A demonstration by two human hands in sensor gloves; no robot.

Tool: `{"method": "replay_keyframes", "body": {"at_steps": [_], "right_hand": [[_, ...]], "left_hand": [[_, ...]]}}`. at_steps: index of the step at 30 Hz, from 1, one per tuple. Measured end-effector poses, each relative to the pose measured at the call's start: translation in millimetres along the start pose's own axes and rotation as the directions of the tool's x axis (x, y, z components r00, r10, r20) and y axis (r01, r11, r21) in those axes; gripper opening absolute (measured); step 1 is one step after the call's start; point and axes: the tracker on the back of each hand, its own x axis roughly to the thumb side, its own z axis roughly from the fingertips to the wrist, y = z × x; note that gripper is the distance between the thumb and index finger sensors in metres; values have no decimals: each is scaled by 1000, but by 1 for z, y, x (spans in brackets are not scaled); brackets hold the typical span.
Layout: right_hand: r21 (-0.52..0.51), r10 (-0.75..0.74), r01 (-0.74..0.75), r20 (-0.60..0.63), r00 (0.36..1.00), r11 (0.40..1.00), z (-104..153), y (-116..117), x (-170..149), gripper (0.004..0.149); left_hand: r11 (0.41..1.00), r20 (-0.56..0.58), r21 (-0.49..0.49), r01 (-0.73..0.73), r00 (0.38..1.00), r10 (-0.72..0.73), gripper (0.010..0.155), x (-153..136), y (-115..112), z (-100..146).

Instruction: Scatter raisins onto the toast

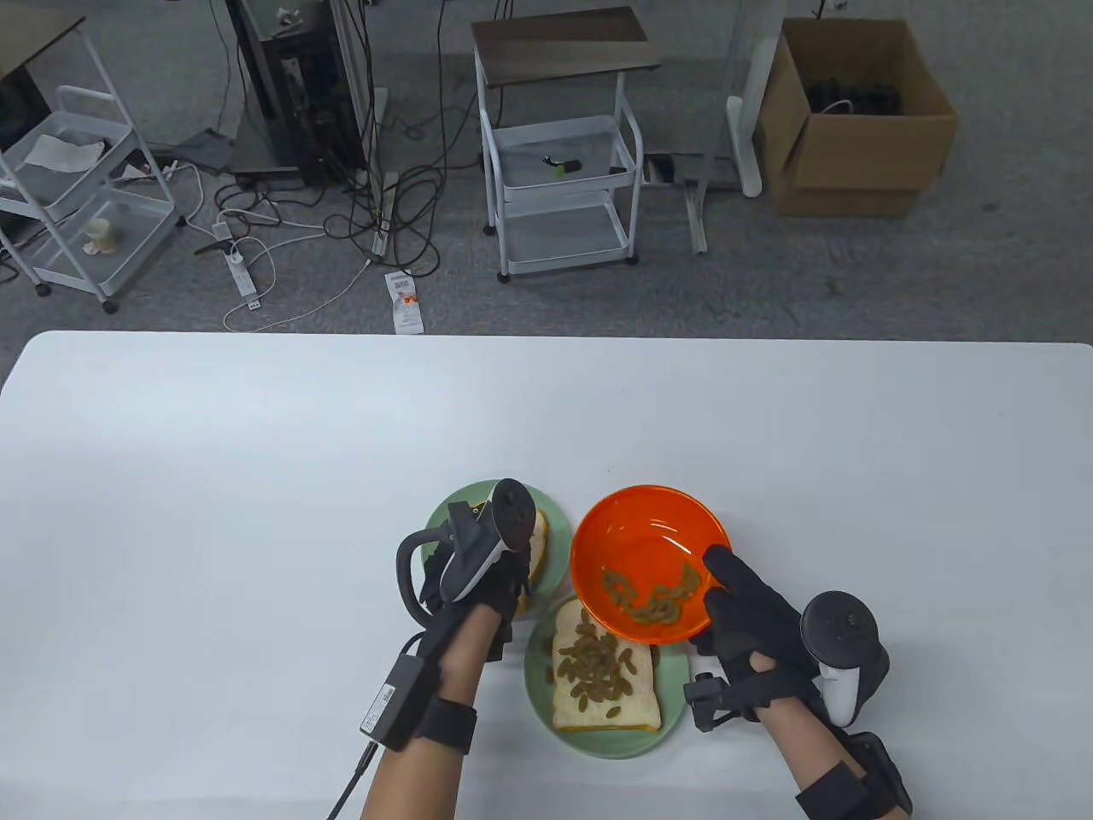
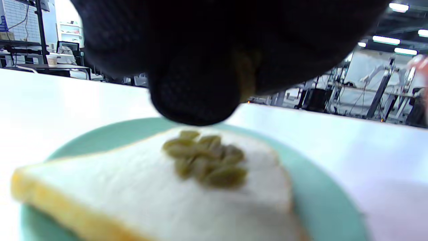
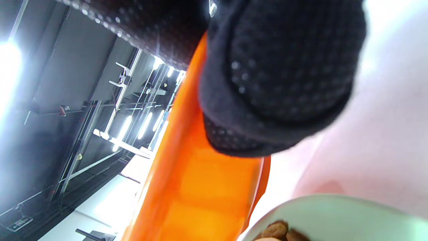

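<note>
Tipping: orange bowl tilted over near toast; shake gently, spread raisins.
Right hand: thumb and fingers pinching bowl rim.
Left hand: beyond-left of near toast, over far toast; fingers' state unclear.

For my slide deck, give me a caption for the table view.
Right hand tilts an orange bowl of raisins over raisin-covered toast; left hand hovers over second toast.

The right hand holds the orange bowl tilted over the raisin-covered toast on the near green plate. The left hand hovers over another toast on the far green plate.
</note>
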Motion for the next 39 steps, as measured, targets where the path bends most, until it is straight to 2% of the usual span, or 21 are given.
{"method": "replay_keyframes", "body": {"at_steps": [5,10,14,17,19,20,23,25,28,31,35,39], "right_hand": [[3,-11,11,-4,1000,1000,0,-1,-1,48],[10,-13,13,2,1000,1000,0,-1,-1,48],[12,-14,14,6,1000,1000,0,0,-1,48],[17,-15,15,12,1000,1000,1,1,0,48],[21,-14,14,18,1000,1000,3,3,1,48],[23,-16,16,18,1000,1000,4,3,1,48],[19,-40,40,19,999,999,5,3,1,47],[5,-55,55,21,998,998,7,2,1,47],[-14,-48,49,34,998,999,7,0,2,45],[-40,-47,48,38,998,998,3,-5,1,44],[-57,-49,51,25,998,997,-2,-8,-3,43],[-53,-74,74,7,997,996,-2,-8,-4,43]], "left_hand": [[992,30,-37,123,992,-122,44,-7,-13,-3],[994,44,-10,107,993,-106,57,-5,5,6],[990,156,97,98,981,-113,70,25,27,33],[983,271,138,121,950,-155,72,68,35,62],[984,322,113,139,932,-169,73,96,34,75],[983,326,63,170,928,-182,74,113,29,81],[943,263,-102,318,922,-283,81,148,12,84],[905,234,-169,391,908,-348,87,165,0,81],[874,174,-209,438,897,-407,83,179,-8,73],[889,139,-232,394,918,-370,82,183,-11,70],[921,188,-155,358,926,-328,72,185,-14,71],[920,226,-24,391,899,-376,53,188,-16,74]]}}
